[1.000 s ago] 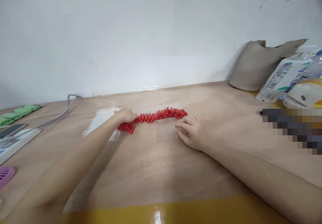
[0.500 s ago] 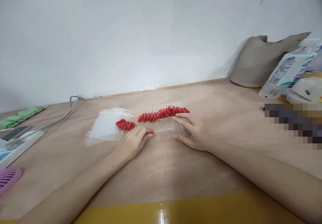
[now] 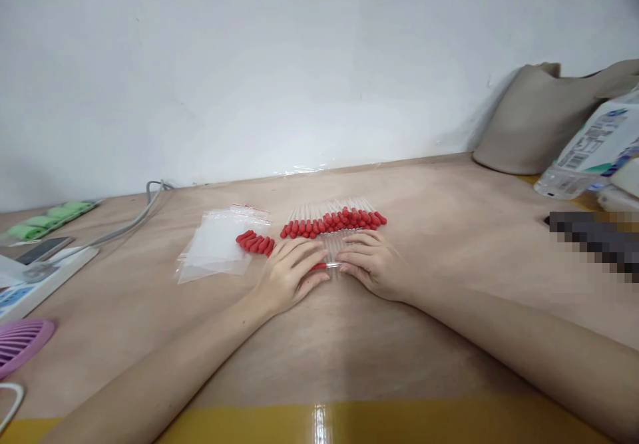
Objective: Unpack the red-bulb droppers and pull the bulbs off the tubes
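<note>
Between my hands, a red rubber bulb (image 3: 318, 266) and a clear glass tube (image 3: 333, 265) meet end to end. My left hand (image 3: 287, 274) pinches the bulb between thumb and fingers. The tube is pinched by my right hand (image 3: 377, 267). Bare glass tubes (image 3: 330, 243) lie side by side under and between my fingertips, partly hidden. Just beyond them is a row of glass droppers with red bulbs (image 3: 334, 221), their pale stems pointing to the wall. Several loose red bulbs (image 3: 253, 241) lie left of my left hand, on the edge of clear zip bags (image 3: 212, 251).
At left are a power strip (image 3: 74, 264) with a grey cable (image 3: 117, 234), a phone (image 3: 44, 249), green packets (image 3: 50, 221) and a pink slatted object (image 3: 22, 344). A beige bag (image 3: 529, 124) and a plastic bottle (image 3: 574, 174) stand at right. A dark blurred object (image 3: 594, 237) lies nearer.
My left hand has moved right with the red bulb, up to my right hand. The right fingers have closed on a glass tube, which now meets the bulb. The view has shifted slightly.
</note>
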{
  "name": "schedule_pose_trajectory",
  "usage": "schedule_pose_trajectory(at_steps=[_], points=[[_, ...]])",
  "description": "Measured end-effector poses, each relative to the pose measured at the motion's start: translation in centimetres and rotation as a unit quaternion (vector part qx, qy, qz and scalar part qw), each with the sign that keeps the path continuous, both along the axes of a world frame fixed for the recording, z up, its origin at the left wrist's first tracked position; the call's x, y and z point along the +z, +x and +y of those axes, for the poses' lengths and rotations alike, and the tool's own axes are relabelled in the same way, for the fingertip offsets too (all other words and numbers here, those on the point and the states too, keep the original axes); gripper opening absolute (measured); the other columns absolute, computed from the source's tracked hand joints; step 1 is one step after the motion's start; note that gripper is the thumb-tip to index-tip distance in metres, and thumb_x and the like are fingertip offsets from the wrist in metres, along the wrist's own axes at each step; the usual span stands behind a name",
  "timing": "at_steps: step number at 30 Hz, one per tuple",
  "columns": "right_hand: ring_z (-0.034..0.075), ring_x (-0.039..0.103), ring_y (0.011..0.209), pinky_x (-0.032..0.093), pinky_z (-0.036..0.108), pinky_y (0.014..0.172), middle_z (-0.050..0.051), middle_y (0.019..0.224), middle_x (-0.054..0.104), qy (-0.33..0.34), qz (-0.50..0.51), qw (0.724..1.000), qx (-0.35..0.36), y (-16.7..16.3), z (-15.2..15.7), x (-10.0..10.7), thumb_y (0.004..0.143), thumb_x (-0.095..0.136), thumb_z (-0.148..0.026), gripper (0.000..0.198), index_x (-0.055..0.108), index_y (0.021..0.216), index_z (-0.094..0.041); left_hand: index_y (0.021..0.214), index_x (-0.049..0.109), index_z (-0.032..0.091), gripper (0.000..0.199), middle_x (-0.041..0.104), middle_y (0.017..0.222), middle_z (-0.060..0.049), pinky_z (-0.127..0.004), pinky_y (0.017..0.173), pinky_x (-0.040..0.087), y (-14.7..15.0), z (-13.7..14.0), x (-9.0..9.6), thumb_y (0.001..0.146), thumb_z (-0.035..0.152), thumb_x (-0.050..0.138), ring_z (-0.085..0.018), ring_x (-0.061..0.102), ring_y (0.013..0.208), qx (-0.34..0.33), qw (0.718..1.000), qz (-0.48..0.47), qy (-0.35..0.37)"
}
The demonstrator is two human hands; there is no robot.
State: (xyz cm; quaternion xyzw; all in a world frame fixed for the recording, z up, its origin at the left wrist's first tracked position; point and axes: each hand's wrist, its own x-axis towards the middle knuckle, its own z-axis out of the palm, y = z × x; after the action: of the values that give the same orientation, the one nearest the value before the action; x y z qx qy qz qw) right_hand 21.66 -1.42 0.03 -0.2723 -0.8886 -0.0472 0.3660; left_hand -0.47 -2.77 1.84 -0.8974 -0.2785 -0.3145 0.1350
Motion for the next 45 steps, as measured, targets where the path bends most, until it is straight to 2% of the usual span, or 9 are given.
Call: schedule_pose_trajectory(at_steps=[2,8,15,19,26,31,39,42,45], points=[[0.019,0.053,0.102,0.036,0.038,0.092,0.002,0.092,0.068,0.001,0.002,1.0,-0.001,0.1,-0.1,0.0,0.087,0.047,-0.03,0.021,0.065,0.094,-0.021,0.105,0.057,0.019,0.029,0.061,0.111,-0.008,-0.041,0.09,0.043,0.3,0.1,0.1,0.078,0.028,0.062,-0.023,0.052,0.108,-0.011,1.0,0.01,0.013],[0.021,0.055,0.1,0.038,0.041,0.093,0.006,0.098,0.067,0.026,-0.006,1.0,-0.007,-0.3,-0.3,0.0,0.085,0.051,-0.036,0.029,0.062,0.102,-0.016,0.099,0.06,0.018,0.018,0.067,0.1,-0.004,-0.042,0.095,0.041,0.7,0.2,-0.3,0.081,0.02,0.058,-0.02,0.058,0.103,-0.033,0.998,-0.001,0.046],[0.017,0.059,0.098,0.043,0.037,0.094,0.005,0.095,0.068,0.068,0.022,0.996,0.046,-0.7,-0.2,-0.5,0.087,0.047,-0.023,0.019,0.061,0.097,-0.016,0.097,0.059,0.016,0.017,0.067,0.101,-0.005,-0.041,0.097,0.041,1.0,0.0,0.1,0.081,0.02,0.058,-0.02,0.057,0.105,-0.041,0.996,0.027,0.069],[0.016,0.061,0.094,0.043,0.034,0.095,0.007,0.091,0.068,0.069,0.021,0.995,0.072,-0.6,-0.5,-0.3,0.086,0.048,-0.019,0.016,0.061,0.092,-0.013,0.093,0.06,0.015,0.013,0.067,0.101,-0.006,-0.042,0.101,0.038,1.1,-0.3,0.3,0.083,0.018,0.054,-0.02,0.055,0.108,-0.05,0.996,0.048,0.052],[0.017,0.061,0.095,0.048,0.032,0.091,0.006,0.081,0.068,0.075,0.002,0.994,0.078,-0.2,-1.1,0.0,0.087,0.046,-0.019,0.016,0.061,0.083,-0.014,0.092,0.06,0.016,0.012,0.068,0.099,-0.005,-0.042,0.102,0.036,0.8,-0.5,0.3,0.083,0.017,0.053,-0.019,0.056,0.107,-0.062,0.997,0.039,0.017],[0.017,0.061,0.096,0.046,0.033,0.094,0.007,0.084,0.068,0.102,0.001,0.992,0.071,0.2,-1.2,0.1,0.085,0.048,-0.016,0.014,0.061,0.087,-0.013,0.094,0.059,0.016,0.013,0.067,0.1,-0.005,-0.043,0.103,0.034,0.4,-0.5,0.1,0.082,0.016,0.053,-0.019,0.055,0.108,-0.067,0.997,0.042,-0.002],[0.016,0.06,0.098,0.045,0.036,0.095,0.005,0.088,0.069,0.108,-0.004,0.992,0.071,1.1,-1.6,0.1,0.087,0.043,-0.016,0.02,0.062,0.094,-0.017,0.093,0.059,0.016,0.012,0.067,0.1,-0.005,-0.041,0.099,0.039,0.0,-0.4,0.0,0.083,0.017,0.052,-0.019,0.056,0.107,-0.075,0.996,0.039,0.002],[0.016,0.061,0.089,0.048,0.034,0.085,0.005,0.085,0.068,0.072,0.016,0.997,0.029,2.7,-1.0,0.6,0.086,0.045,-0.02,0.02,0.064,0.091,-0.018,0.092,0.059,0.016,0.011,0.067,0.097,-0.005,-0.04,0.095,0.042,-0.6,-0.3,0.0,0.083,0.014,0.052,-0.019,0.056,0.106,-0.053,0.998,0.014,0.011],[0.015,0.057,0.067,0.045,0.031,0.068,0.004,0.068,0.063,0.014,0.054,0.993,-0.107,4.4,0.0,1.3,0.084,0.047,-0.026,0.022,0.067,0.086,-0.019,0.09,0.061,0.019,0.01,0.066,0.094,-0.004,-0.037,0.083,0.046,-1.0,-0.2,-0.1,0.08,0.018,0.057,-0.02,0.058,0.095,-0.013,0.999,-0.006,0.037]])
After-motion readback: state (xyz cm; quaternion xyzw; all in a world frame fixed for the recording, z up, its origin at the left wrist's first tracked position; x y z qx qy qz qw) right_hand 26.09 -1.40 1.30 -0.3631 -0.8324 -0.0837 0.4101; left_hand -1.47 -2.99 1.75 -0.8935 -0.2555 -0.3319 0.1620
